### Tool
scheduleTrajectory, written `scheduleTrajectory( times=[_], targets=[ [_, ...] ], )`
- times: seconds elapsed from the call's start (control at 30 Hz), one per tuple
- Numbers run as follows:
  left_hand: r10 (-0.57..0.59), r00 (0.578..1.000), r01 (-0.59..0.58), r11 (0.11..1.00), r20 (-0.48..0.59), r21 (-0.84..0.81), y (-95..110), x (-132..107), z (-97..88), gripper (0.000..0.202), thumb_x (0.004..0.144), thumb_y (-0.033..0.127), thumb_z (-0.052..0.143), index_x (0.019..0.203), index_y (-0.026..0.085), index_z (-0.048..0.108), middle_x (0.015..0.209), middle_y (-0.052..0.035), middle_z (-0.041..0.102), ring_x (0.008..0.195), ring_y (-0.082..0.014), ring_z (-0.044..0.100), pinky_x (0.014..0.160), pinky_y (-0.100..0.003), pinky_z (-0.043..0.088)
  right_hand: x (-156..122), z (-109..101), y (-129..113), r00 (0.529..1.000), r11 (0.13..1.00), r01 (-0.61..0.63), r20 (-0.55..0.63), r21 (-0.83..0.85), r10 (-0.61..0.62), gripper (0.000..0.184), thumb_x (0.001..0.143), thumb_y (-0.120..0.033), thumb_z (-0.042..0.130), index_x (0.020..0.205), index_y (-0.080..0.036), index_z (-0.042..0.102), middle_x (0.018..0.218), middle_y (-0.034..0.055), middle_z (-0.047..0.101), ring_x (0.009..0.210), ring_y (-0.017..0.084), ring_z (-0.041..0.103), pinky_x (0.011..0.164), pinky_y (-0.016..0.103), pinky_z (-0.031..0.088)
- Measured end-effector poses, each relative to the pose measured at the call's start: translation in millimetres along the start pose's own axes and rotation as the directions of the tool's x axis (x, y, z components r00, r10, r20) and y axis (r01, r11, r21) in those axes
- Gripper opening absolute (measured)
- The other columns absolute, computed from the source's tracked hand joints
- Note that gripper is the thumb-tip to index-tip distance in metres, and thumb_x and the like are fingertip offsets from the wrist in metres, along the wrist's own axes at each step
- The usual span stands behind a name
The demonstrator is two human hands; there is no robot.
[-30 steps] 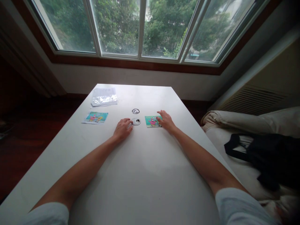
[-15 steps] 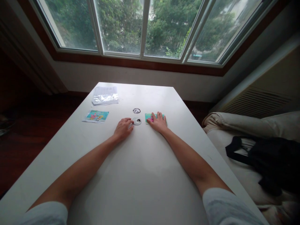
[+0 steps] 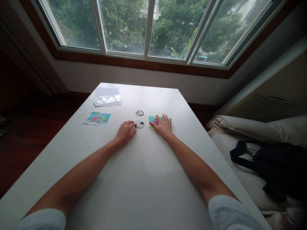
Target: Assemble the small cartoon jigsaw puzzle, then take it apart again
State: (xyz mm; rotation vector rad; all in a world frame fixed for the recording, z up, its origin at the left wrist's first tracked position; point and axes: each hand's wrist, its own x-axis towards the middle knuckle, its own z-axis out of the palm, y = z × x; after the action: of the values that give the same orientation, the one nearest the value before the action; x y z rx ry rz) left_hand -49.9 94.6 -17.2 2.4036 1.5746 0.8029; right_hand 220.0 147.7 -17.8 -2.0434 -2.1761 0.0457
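Observation:
My left hand (image 3: 125, 131) rests on the table with loosely bent fingers. Its fingertips reach the left edge of a round black-and-white disc (image 3: 141, 124), and a gap shows between thumb and forefinger. Just beyond lies a second round black-and-white disc (image 3: 139, 113), which nothing touches. To the right, my right hand (image 3: 163, 126) lies flat with spread fingers on a teal picture card (image 3: 151, 119). A pink figure on that card shows by the thumb; the hand covers much of the rest.
On the white table (image 3: 134, 185), a colourful cartoon picture sheet (image 3: 98, 118) lies at left. Behind it is a clear plastic sleeve (image 3: 107, 96) with papers. A window (image 3: 146, 28) is beyond the table. A dark bag (image 3: 275, 166) lies on the cushioned seat (image 3: 223, 140) at right.
The view has shifted very slightly. Both hands stay in nearly the same places, and the discs and card have not visibly moved on the table.

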Motion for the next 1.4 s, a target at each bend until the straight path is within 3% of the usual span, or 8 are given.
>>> scheduleTrajectory(
  times=[0.23,0.57,0.87,1.23,1.4],
  targets=[
    [-0.001,1.000,0.001,1.000,-0.001,0.005,2,0,-2.0,0.030,0.093,0.031,0.056,0.118,0.025,0.070,0.135,-0.0085,0.063,0.127,-0.0283,0.055,0.115,-0.050,0.043,-1,2,-6,0.997,0.999,0.005,0.071,0.040,-0.008,0.096,0.087,-0.087,0.034,0.162,-0.026,0.031,0.170,0.0176,0.016,0.157,0.042,0.009,0.121,0.068,0.006],
    [0.009,1.000,-0.009,1.000,0.003,0.006,4,-1,-3.1,0.030,0.093,0.030,0.056,0.119,0.023,0.070,0.135,-0.0094,0.063,0.128,-0.0281,0.055,0.115,-0.049,0.043,3,1,-3,0.998,0.999,-0.015,0.065,0.043,0.012,0.094,0.089,-0.087,0.029,0.162,-0.028,0.030,0.170,0.0167,0.016,0.156,0.042,0.010,0.120,0.069,0.007],
    [0.005,1.000,-0.005,1.000,0.017,0.024,5,-1,-4.9,0.031,0.093,0.031,0.055,0.119,0.023,0.069,0.136,-0.0091,0.062,0.128,-0.0279,0.055,0.114,-0.048,0.043,7,3,0,0.997,1.000,-0.002,0.073,-0.012,0.003,0.087,0.095,-0.081,0.021,0.164,-0.028,0.023,0.172,0.0144,0.008,0.158,0.038,0.003,0.122,0.064,0.002],
    [-0.009,1.000,0.009,1.000,0.021,0.019,6,-1,-5.2,0.031,0.093,0.031,0.055,0.120,0.024,0.070,0.136,-0.0082,0.062,0.129,-0.0272,0.054,0.116,-0.046,0.041,9,1,-1,0.994,1.000,-0.001,0.106,0.001,0.001,0.093,0.094,-0.082,0.022,0.164,-0.022,0.023,0.171,0.0181,0.011,0.158,0.039,0.006,0.124,0.058,0.007],
    [-0.002,1.000,0.002,1.000,0.022,0.026,6,0,-4.5,0.031,0.093,0.031,0.055,0.120,0.023,0.070,0.136,-0.0087,0.062,0.129,-0.0276,0.054,0.115,-0.046,0.042,4,4,-1,1.000,1.000,0.000,-0.007,-0.008,0.000,0.087,0.096,-0.078,0.022,0.163,-0.023,0.027,0.171,0.0160,0.013,0.157,0.039,0.009,0.124,0.059,0.007]
  ],
)
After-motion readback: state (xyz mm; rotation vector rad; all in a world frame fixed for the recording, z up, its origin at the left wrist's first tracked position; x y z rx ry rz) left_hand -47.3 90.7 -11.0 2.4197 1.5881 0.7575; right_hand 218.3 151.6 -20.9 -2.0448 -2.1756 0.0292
